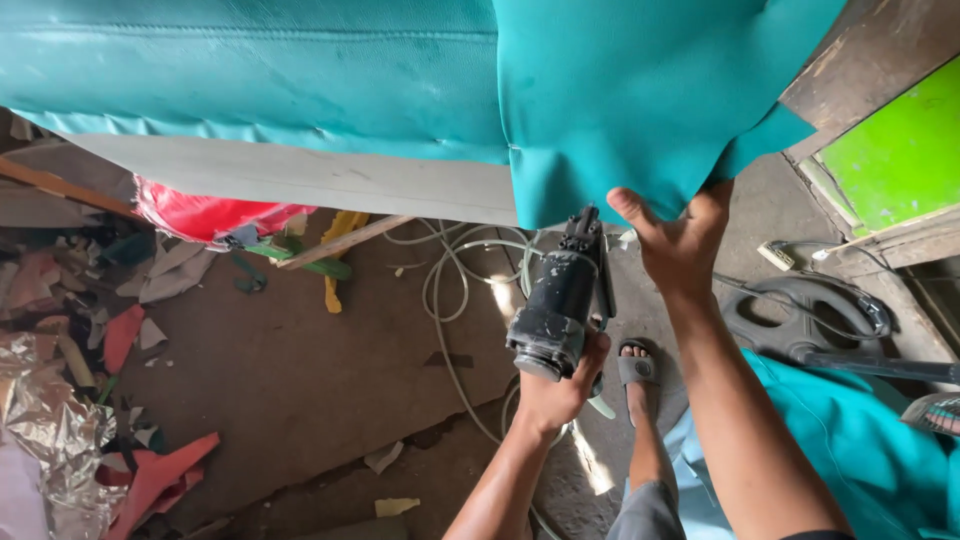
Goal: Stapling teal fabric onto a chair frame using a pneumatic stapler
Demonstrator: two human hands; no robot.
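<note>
Two hands work under the edge of a teal-covered frame; the left hand [560,385] is clamped around the grip of a dark pneumatic stapler [562,300], whose nose points up at the lower edge of the teal vinyl [640,100]; the right hand [675,235] pinches a hanging flap of that vinyl, thumb on the near side, fingers hidden behind it; the flap drapes over a pale board [300,175] along the frame's underside; an air hose [450,290] coils on the floor [290,380] below; a sandalled foot [636,368] stands just beside the stapler; scraps of red material [150,480] and foil [40,420] lie at the left.
</note>
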